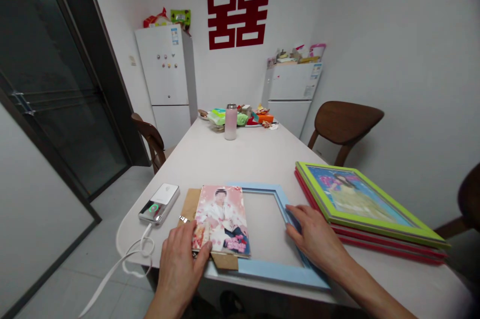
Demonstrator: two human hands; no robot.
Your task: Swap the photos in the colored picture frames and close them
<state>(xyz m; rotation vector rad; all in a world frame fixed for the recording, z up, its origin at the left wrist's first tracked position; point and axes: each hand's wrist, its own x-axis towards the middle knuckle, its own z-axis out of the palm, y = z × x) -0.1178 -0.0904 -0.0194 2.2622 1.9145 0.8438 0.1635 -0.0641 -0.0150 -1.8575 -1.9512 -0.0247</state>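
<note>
A light blue picture frame lies flat near the table's front edge, its opening showing bare table. My right hand rests on the frame's right side, fingers stretched out flat. A pink photo print lies across the frame's left side on top of a brown cardboard backing. My left hand pinches the print's lower left corner, thumb on top.
A stack of frames, green one on top of red ones, lies to the right. A power bank with a white cable sits at the left. A pink bottle and snacks stand at the far end. Wooden chairs flank the white table.
</note>
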